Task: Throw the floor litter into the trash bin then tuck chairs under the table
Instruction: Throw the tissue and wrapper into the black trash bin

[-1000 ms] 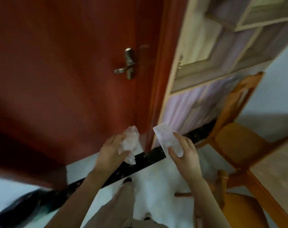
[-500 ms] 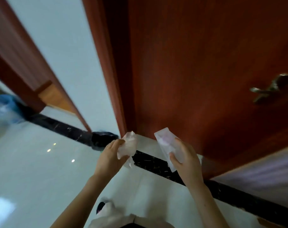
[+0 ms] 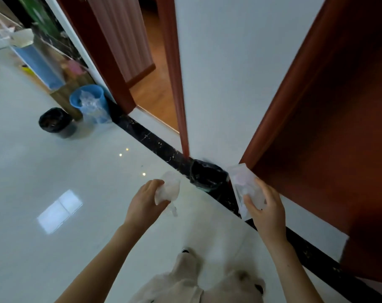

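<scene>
My left hand (image 3: 146,204) grips a crumpled clear plastic wrapper (image 3: 169,189). My right hand (image 3: 265,209) holds a flat clear plastic packet (image 3: 243,184) by its lower end. Both are held out over the glossy white floor. Just ahead, between the two hands, a small bin lined with a black bag (image 3: 207,176) stands against the white wall on the black floor border. Farther off at the left stand a black bin (image 3: 55,122) and a blue bin (image 3: 88,101) with clear plastic in it.
A red-brown door (image 3: 330,136) stands open at my right. An open doorway (image 3: 150,84) with a wood floor lies ahead, left of the white wall. Shelving and clutter (image 3: 32,53) fill the far left. My legs and shoes (image 3: 207,281) show below.
My view has swung left, away from the door handle and chairs. The black-lined bin and the far bins have come into sight. Both hands keep hold of their litter.
</scene>
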Motion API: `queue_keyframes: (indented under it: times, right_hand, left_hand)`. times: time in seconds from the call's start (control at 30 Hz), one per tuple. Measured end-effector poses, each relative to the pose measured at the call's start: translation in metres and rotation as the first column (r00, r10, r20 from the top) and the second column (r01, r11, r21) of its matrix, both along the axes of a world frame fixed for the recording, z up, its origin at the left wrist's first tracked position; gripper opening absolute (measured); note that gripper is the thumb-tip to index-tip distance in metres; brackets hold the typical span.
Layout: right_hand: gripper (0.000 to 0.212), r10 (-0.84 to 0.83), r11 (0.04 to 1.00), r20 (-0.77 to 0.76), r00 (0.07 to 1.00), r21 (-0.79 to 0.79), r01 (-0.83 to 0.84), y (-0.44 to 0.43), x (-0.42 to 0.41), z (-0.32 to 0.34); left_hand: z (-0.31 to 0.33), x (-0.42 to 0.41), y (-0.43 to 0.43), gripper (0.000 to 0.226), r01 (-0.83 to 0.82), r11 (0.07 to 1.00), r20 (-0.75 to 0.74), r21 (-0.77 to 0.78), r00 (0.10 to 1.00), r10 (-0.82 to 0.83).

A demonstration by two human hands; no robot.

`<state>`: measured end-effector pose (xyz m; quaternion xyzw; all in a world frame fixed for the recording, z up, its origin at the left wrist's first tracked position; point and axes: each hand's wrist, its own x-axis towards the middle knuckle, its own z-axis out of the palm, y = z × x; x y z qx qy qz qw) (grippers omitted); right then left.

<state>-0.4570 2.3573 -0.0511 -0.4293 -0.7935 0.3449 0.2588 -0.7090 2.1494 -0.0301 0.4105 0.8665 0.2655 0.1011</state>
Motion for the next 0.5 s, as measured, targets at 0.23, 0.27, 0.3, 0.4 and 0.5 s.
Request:
queue_keyframes:
  times: [0.23, 0.27, 0.3, 0.4, 0.5]
  right_hand:
    - [0.055, -0.098, 0.994, 0.055, 0.994, -0.049, 0.101, 0.025, -0.057, -0.037]
    - [0.055, -0.116, 0.991, 0.065, 0.991, -0.066, 0.121, 0.036, -0.065, -0.053]
    - [0.055, -0.125, 0.988, 0.072, 0.990, -0.081, 0.130, 0.046, -0.073, -0.069]
    - [0.054, -0.113, 0.980, 0.117, 0.987, -0.148, 0.130, 0.070, -0.097, -0.119]
    - [0.054, -0.096, 0.971, 0.149, 0.984, -0.202, 0.126, 0.093, -0.123, -0.169]
  left_hand:
    - [-0.041, -0.055, 0.063, 0.053, 0.177, 0.984, 0.082, -0.039, 0.981, -0.173]
    - [-0.058, -0.063, 0.078, 0.052, 0.186, 0.982, 0.113, -0.043, 0.977, -0.180]
    - [-0.073, -0.069, 0.093, 0.052, 0.191, 0.980, 0.140, -0.050, 0.973, -0.182]
    - [-0.118, -0.084, 0.136, 0.051, 0.187, 0.978, 0.200, -0.087, 0.965, -0.167]
    - [-0.169, -0.096, 0.180, 0.048, 0.138, 0.986, 0.269, -0.099, 0.957, -0.107]
